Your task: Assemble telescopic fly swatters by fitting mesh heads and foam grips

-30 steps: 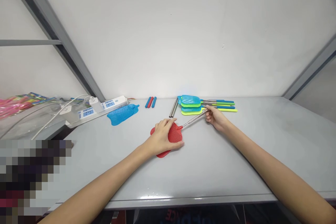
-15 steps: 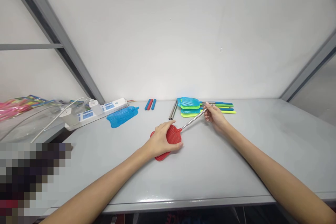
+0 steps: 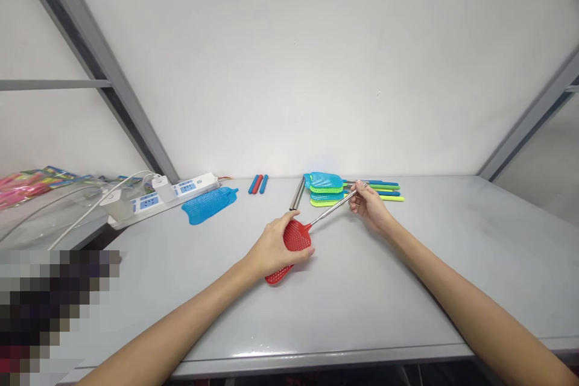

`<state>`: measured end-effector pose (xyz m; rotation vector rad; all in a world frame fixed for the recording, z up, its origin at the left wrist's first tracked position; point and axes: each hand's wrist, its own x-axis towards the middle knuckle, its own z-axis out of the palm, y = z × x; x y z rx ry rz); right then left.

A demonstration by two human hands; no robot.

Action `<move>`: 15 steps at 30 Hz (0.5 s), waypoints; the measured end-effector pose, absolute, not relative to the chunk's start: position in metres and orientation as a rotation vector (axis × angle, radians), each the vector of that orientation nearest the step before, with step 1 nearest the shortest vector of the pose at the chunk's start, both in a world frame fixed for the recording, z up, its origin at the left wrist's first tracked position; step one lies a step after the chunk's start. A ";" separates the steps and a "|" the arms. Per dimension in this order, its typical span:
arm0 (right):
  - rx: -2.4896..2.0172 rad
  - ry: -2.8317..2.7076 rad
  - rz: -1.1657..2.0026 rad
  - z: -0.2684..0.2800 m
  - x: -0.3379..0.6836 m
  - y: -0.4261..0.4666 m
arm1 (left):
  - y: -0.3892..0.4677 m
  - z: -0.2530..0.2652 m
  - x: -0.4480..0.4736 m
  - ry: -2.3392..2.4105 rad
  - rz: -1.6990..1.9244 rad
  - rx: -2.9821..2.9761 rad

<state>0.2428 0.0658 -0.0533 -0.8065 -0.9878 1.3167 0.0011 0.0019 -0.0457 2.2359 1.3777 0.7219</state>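
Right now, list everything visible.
Swatter: one, red, silver rod, centre
Swatter pile: several, blue and green, back
Loose heads: count unclear, blue, left
Grips: three, blue and red, back
Tubes: two, silver, beside pile
Power strip: one, white, left
Plugs: two, white, on strip
Cables: some, white, left
Packages: uncountable, mostly pink, far left
Table: one, grey, underneath
Wall: one, white, behind
Posts: two, grey, either side
Left hand: one, bare, on swatter
Right hand: one, bare, on rod

Workshop, by looks of it! Grey table (image 3: 398, 301), metal post (image 3: 102, 54) rising behind power strip (image 3: 187, 188). Parts laid out: loose blue swatter heads (image 3: 208, 205) just beside strip, coloured grips (image 3: 257, 184) right of it, metal tubes (image 3: 297, 194) farther right, stacked swatters (image 3: 326, 181) farthest right, plastic-bagged goods (image 3: 27, 184) left of strip.
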 end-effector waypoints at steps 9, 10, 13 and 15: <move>-0.856 -0.990 1.303 -0.054 0.240 0.065 | 0.001 -0.044 0.002 1.364 0.708 2.250; -0.862 -0.991 1.299 -0.054 0.240 0.065 | 0.001 -0.044 0.002 1.362 0.706 2.251; -0.875 -0.991 1.286 -0.055 0.240 0.065 | 0.002 -0.046 0.002 1.351 0.710 2.266; -0.882 -0.988 1.281 -0.055 0.240 0.065 | 0.003 -0.048 0.002 1.344 0.730 2.296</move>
